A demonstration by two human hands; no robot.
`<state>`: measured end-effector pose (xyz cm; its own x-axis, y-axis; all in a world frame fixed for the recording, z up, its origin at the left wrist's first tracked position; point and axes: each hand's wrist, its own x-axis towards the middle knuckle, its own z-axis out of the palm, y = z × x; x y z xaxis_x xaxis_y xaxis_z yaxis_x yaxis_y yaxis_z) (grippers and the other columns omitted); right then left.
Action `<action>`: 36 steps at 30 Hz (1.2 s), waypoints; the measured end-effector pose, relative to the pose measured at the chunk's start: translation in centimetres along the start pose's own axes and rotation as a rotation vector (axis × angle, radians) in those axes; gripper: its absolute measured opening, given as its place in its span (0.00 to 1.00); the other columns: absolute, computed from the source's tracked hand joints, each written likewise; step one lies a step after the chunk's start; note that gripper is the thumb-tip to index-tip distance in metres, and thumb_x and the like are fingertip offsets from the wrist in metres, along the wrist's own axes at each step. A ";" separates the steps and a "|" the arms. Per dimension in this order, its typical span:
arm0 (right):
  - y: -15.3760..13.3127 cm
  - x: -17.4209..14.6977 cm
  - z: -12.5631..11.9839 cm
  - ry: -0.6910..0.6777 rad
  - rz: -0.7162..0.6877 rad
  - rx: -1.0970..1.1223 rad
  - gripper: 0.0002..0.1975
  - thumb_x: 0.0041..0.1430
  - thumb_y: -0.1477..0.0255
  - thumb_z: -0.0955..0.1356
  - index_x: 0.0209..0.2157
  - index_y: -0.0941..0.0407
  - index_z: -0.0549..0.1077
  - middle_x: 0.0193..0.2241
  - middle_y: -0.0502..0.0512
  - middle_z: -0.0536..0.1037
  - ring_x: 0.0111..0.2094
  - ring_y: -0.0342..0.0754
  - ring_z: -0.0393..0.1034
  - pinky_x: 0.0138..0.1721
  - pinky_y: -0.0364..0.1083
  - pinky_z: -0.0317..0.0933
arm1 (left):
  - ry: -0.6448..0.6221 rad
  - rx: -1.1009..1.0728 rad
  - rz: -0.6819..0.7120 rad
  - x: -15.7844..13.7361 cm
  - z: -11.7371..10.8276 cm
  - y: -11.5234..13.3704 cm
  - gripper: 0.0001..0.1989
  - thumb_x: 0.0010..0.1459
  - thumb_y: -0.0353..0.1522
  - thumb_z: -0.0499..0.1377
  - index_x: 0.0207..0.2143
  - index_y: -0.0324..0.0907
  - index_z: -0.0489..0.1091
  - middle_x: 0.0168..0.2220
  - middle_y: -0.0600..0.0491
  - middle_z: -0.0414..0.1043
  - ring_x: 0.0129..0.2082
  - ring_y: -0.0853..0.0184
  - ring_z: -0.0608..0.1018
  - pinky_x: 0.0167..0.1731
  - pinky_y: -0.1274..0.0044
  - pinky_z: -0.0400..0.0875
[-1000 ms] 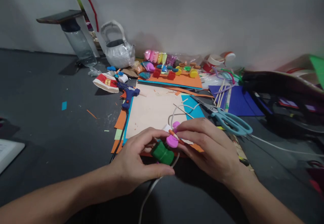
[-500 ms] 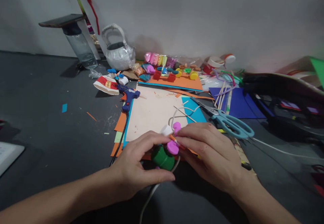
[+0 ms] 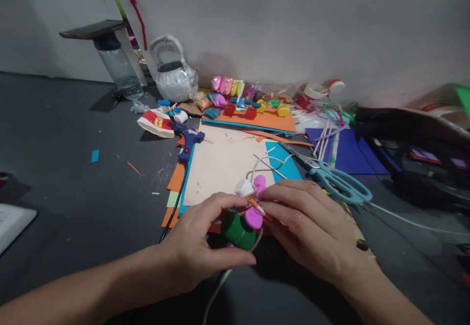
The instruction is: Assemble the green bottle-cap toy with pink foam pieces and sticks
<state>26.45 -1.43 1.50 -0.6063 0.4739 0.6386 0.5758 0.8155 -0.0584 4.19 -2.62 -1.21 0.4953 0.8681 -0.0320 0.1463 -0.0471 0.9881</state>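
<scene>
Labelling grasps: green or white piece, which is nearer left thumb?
Green piece, within the curve of the left hand; the white piece lies beyond its index finger.

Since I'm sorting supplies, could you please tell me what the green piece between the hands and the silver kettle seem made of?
Green piece: probably plastic, judging by its smooth, softly glossy surface. Silver kettle: perhaps foil or tape outside, from its crinkled, shiny skin; the core is hidden.
</scene>
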 end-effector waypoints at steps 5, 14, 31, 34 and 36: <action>-0.2 -0.2 -0.2 0.026 0.020 -0.037 0.13 0.58 0.78 0.70 0.46 0.56 0.73 0.42 0.59 0.79 0.45 0.53 0.73 0.43 0.53 0.70 | 0.077 0.178 0.170 0.1 -0.5 -0.6 0.30 0.52 0.34 0.70 0.55 0.49 0.64 0.50 0.52 0.76 0.47 0.65 0.80 0.48 0.75 0.76; -1.5 0.5 -0.6 0.001 0.213 0.009 0.08 0.58 0.76 0.71 0.40 0.55 0.74 0.48 0.61 0.74 0.51 0.57 0.68 0.52 0.58 0.63 | -0.001 0.677 0.529 0.6 -1.6 -0.1 0.21 0.63 0.30 0.59 0.57 0.41 0.63 0.51 0.43 0.77 0.52 0.59 0.78 0.52 0.69 0.74; -1.6 0.8 -0.4 -0.009 0.233 0.036 0.06 0.59 0.77 0.70 0.38 0.55 0.75 0.45 0.60 0.77 0.50 0.56 0.68 0.51 0.57 0.63 | -0.054 0.740 0.467 0.4 -1.7 -0.5 0.21 0.64 0.32 0.57 0.59 0.43 0.61 0.53 0.43 0.76 0.52 0.58 0.78 0.53 0.67 0.72; -1.4 0.6 -0.4 0.006 0.236 0.076 0.11 0.59 0.77 0.70 0.44 0.55 0.75 0.46 0.60 0.76 0.50 0.56 0.69 0.52 0.57 0.62 | -0.047 0.732 0.450 0.4 -1.7 -0.4 0.21 0.65 0.32 0.57 0.59 0.43 0.62 0.54 0.44 0.76 0.53 0.59 0.78 0.54 0.67 0.72; -1.3 0.5 -0.4 0.008 0.261 0.105 0.12 0.58 0.77 0.70 0.45 0.54 0.75 0.48 0.60 0.75 0.51 0.57 0.68 0.54 0.58 0.61 | -0.057 0.733 0.456 0.4 -1.7 -0.3 0.20 0.65 0.32 0.56 0.58 0.42 0.62 0.53 0.44 0.76 0.53 0.59 0.78 0.54 0.68 0.72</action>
<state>25.61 -2.38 2.25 -0.4405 0.6699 0.5976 0.6515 0.6965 -0.3006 2.85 -1.45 -1.22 0.6795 0.6617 0.3169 0.4282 -0.7084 0.5611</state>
